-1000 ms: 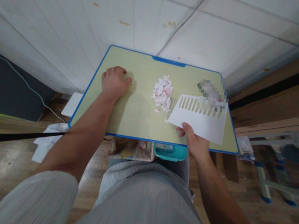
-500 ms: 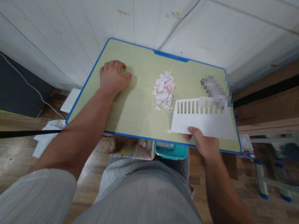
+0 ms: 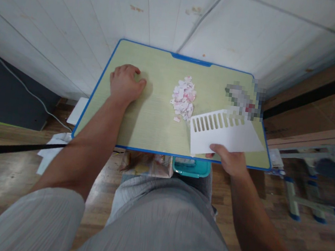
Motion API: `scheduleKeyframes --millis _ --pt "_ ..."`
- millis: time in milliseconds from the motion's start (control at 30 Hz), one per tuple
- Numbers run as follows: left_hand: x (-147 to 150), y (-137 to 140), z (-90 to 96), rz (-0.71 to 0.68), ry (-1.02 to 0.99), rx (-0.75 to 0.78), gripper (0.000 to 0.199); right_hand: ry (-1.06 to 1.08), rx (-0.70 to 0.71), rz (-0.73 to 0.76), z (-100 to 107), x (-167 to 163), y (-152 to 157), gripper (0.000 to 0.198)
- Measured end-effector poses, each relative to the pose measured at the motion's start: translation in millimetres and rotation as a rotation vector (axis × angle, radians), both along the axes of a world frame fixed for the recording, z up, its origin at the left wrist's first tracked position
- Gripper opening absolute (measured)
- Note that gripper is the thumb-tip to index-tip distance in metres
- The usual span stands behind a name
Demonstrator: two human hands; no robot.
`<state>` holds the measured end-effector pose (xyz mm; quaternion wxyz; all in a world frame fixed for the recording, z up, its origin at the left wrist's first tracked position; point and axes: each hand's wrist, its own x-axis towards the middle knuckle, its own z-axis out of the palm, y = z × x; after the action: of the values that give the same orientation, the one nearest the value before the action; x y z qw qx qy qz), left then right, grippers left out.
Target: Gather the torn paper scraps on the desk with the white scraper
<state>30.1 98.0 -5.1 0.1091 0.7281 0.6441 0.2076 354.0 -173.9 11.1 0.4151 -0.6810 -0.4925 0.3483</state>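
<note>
On the left of the blue-edged desk point(image 3: 151, 133) rests my left hand point(image 3: 126, 83), its fingers curved and the thumb apart, with nothing seen in it. My right hand point(image 3: 227, 159) grips the near edge of a flat white slotted sheet point(image 3: 224, 136), thumb on top and fingers beneath. A row of long slots runs along the sheet's far side. Just left of its corner lies a pile of torn paper scraps point(image 3: 183, 97), white with some pink. One scrap point(image 3: 176, 119) sits slightly apart at the pile's near end.
A pixelated item point(image 3: 242, 100) lies at the desk's right side, behind the sheet. Below the front edge are a teal plastic box point(image 3: 192, 169) and a brown patterned box point(image 3: 150, 165). A white panelled wall point(image 3: 162, 15) with a grey cable stands behind the desk.
The white slotted sheet has tilted, its left end swinging towards me and slightly left, in my right hand. My left hand stays in place on the desk.
</note>
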Motion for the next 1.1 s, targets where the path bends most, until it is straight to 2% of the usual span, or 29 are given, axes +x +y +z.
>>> scheduleKeyframes --millis 333,433,500,567,700,800,1000,1100 --pt "-3 6 -9.7 0.004 0.0 0.034 0.054 0.037 0.03 -0.079 -6 2 0 0.028" --pt "-4 8 -12.8 0.006 -0.04 0.036 0.072 0.051 0.072 -0.089 -12 -4 5 0.032" --pt "-4 9 -13.6 0.004 -0.069 0.022 0.088 0.05 0.062 -0.097 -17 -11 7 0.034" --pt "-4 10 -13.7 -0.002 -0.094 0.005 0.096 -0.002 0.043 -0.087 -19 -18 9 0.041" --pt "-4 9 -13.4 -0.008 -0.113 0.007 0.078 -0.162 0.02 -0.034 -16 -27 10 0.056" --pt "-4 8 -13.2 -0.005 -0.123 0.016 0.067 -0.197 0.002 -0.012 -12 -28 8 0.056" --pt "-2 8 -10.9 0.005 -0.094 -0.024 0.082 -0.111 -0.017 0.013 -15 -34 0 0.053" --pt "-1 6 -8.9 0.004 -0.082 -0.014 0.077 -0.043 0.036 -0.085 -19 -33 2 0.049"
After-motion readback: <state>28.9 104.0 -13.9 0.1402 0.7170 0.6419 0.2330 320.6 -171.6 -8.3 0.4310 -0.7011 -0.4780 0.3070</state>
